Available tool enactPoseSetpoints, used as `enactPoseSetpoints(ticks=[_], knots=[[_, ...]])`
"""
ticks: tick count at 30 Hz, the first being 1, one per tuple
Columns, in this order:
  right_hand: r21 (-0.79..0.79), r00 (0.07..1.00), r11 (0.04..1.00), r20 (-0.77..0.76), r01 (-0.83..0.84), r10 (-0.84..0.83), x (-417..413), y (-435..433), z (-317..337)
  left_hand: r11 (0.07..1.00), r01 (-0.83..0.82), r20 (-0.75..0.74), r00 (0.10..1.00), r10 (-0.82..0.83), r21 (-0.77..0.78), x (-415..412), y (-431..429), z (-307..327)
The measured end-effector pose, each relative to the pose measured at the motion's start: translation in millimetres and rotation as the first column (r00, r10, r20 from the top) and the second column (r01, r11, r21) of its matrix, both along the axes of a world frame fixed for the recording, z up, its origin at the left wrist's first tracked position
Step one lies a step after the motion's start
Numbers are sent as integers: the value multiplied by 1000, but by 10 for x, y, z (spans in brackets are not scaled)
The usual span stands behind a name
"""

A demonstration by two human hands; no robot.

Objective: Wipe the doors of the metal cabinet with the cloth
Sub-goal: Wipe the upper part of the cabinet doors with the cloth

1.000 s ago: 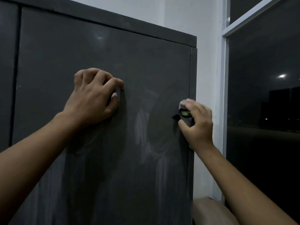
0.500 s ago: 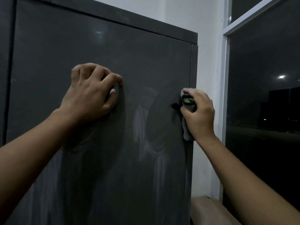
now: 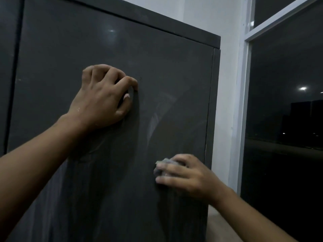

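The dark grey metal cabinet door (image 3: 166, 75) fills most of the head view, with pale wipe streaks down its middle. My left hand (image 3: 103, 98) rests on the door at mid height, fingers curled, and grips a small handle under the index finger. My right hand (image 3: 185, 173) presses a bunched grey cloth (image 3: 163, 163) flat against the door's lower right part, near the hinge edge. Most of the cloth is hidden under the fingers.
A second cabinet door (image 3: 7, 67) shows at the far left. A white wall (image 3: 225, 102) stands just right of the cabinet, then a white window frame (image 3: 244, 84) with dark glass. A pale ledge (image 3: 220, 226) lies below, beside the cabinet.
My right hand has swept the cloth down from the door's right edge at mid height to the lower right part. My left hand has stayed on the handle.
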State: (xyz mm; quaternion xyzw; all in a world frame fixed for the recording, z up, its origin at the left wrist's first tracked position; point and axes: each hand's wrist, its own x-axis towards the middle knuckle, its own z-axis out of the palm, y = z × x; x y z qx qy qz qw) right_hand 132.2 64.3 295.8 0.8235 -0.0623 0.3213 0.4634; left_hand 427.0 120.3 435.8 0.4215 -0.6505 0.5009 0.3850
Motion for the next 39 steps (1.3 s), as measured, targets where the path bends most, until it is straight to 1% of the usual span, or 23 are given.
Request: enactPoseSetpoints(ticks=[2,3,5,6,7,8,9,11,14,16,19,21,23,24,25,27,28,31,32,33,34,36,39], knots=[[-13,977,1000,215,-2,4,-115,-27,274,1000,-7,3,1000,7,-1,-2,-4,-1],[5,926,1000,378,-1,-1,-142,-52,439,1000,-10,4,1000,10,-2,-3,-8,-1],[71,719,997,695,-36,-24,-101,-103,793,1000,-14,3,1000,14,-7,-1,-16,1],[99,604,993,796,-64,-41,-25,-113,955,1000,-15,0,1000,15,-10,-1,-18,1],[114,521,990,852,-87,-52,88,-116,1100,1000,-15,-2,1000,15,-15,0,-21,-1],[118,482,989,874,-95,-58,217,-112,1206,1000,-13,-4,1000,13,-18,1,-22,-1],[110,484,990,873,-87,-55,350,-103,1272,1000,-10,-4,1000,10,-22,0,-25,1],[63,586,997,810,-42,-27,558,-74,1282,1000,-5,-5,1000,5,-26,3,-29,1],[39,839,999,543,0,-22,674,-29,1070,1000,-4,-7,1000,4,-23,15,-33,4],[45,944,999,330,-6,-9,645,-21,862,1000,-4,-6,1000,4,-18,14,-29,5],[12,998,999,61,-35,34,512,-30,569,1000,1,-6,1000,-1,-14,15,-12,6],[-44,998,998,-51,-45,43,337,-50,492,1000,4,-1,1000,-4,-9,22,-4,2],[-89,999,996,-25,-28,26,173,-74,558,1000,15,4,1000,-15,-16,24,-7,-4],[-89,997,996,68,-18,24,115,-90,645,999,20,6,1000,-20,-26,21,-15,-10],[-72,977,997,212,-18,33,84,-113,769,999,23,6,1000,-23,-37,22,-25,-14],[-22,854,999,519,-38,44,133,-113,1085,998,48,-14,999,-48,-52,23,-44,-16],[2,781,999,624,-42,32,212,-100,1244,996,71,-34,997,-73,-50,24,-47,-15],[73,640,994,769,-76,-7,581,-33,1583,988,148,-96,984,-152,-48,30,-43,-3],[103,633,991,774,-90,-23,716,-6,1625,984,168,-108,979,-173,-54,34,-41,1],[132,665,987,746,-92,-37,835,25,1624,980,190,-121,973,-196,-62,40,-41,-1],[147,727,986,685,-78,-44,935,58,1580,973,217,-138,965,-225,-73,47,-41,-3],[136,864,990,502,-36,-38,1045,96,1381,956,277,-166,943,-289,-94,62,-45,-1],[94,967,994,253,-56,30,1017,104,1037,947,306,-169,933,-318,-96,85,-53,10]])
